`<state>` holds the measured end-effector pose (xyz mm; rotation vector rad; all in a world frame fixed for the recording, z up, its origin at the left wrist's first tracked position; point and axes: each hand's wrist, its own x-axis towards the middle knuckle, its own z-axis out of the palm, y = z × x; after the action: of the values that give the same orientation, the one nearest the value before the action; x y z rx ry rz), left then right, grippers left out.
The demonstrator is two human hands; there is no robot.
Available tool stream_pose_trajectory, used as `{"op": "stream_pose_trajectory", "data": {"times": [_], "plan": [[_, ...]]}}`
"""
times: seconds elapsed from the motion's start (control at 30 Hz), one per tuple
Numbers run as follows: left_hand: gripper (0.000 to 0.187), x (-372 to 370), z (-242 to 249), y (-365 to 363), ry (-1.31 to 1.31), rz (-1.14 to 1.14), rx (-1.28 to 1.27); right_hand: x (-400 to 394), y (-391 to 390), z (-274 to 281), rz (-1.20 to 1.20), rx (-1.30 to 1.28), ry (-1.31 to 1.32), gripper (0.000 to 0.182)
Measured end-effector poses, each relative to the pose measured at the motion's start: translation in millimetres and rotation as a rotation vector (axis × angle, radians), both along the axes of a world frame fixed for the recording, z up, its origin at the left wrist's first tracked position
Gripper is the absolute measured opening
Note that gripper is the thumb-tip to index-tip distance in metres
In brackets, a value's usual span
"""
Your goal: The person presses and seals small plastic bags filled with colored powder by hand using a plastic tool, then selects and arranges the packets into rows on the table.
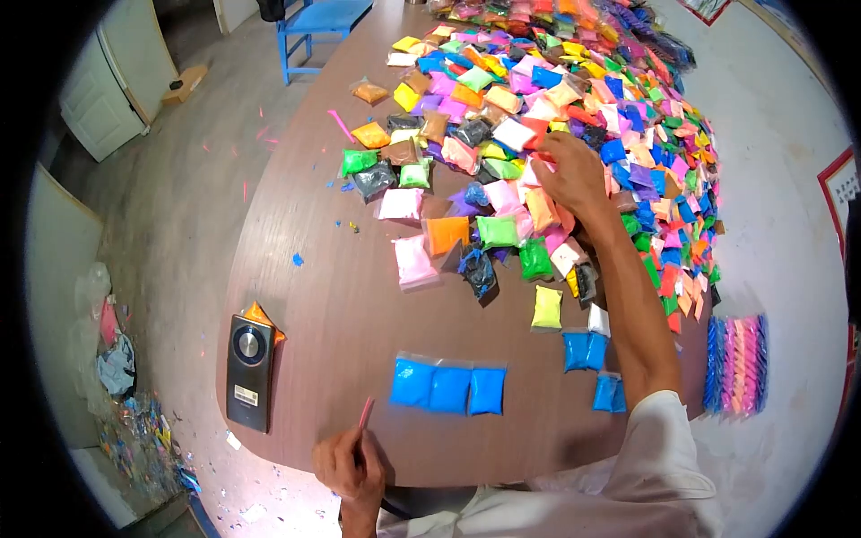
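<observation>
My left hand [350,466] is closed at the table's front edge, with a thin pinkish-red strip [366,412] standing up from its fingers. To its right lies a row of three joined bright blue packets [432,386], flat on the table. My right hand [572,175] reaches into the heap of small coloured packets [628,170], its fingers curled down among pink and red ones. What those fingertips grip, if anything, is hidden. Near the right forearm are a yellow-green packet [546,307], a pair of small blue packets [586,350] and another small blue pair [609,393].
A dark phone [249,372] lies at the table's left edge, partly over an orange packet [260,314]. Bundles of twisted coloured packets [737,366] rest at the right edge. A blue chair [323,22] stands beyond the table. Litter [139,439] covers the floor at left.
</observation>
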<state>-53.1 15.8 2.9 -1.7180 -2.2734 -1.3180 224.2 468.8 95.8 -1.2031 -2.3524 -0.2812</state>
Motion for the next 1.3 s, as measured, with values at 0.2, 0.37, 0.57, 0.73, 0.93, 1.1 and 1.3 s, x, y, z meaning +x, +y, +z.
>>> {"op": "stream_pose_trajectory", "data": {"times": [0.2, 0.37, 0.57, 0.73, 0.93, 1.1, 1.3], "plan": [[0.013, 1, -1, -7, 0.004, 0.031, -0.123, 9, 45, -18, -0.268, -0.086, 0.121, 0.063], [0.017, 1, -12, -7, 0.009, 0.046, -0.023, -40, 35, -30, -0.247, -0.163, 0.131, 0.052], [0.017, 2, -12, -7, -0.028, 0.050, -0.018, -80, -16, -33, 0.113, -0.179, 0.201, 0.032], [0.018, 2, -12, -8, -0.031, 0.061, -0.036, -90, -48, -15, 0.146, -0.324, 0.186, 0.024], [0.018, 4, -12, -7, -0.035, 0.065, -0.032, -72, -42, -16, 0.075, -0.247, 0.281, 0.023], [0.019, 2, -13, -9, -0.039, 0.088, -0.069, -54, 18, -12, -0.195, -0.087, 0.287, 0.028], [0.018, 2, -11, -8, -0.027, 0.075, -0.050, -57, 47, -31, -0.354, -0.189, -0.028, 0.037]]}}
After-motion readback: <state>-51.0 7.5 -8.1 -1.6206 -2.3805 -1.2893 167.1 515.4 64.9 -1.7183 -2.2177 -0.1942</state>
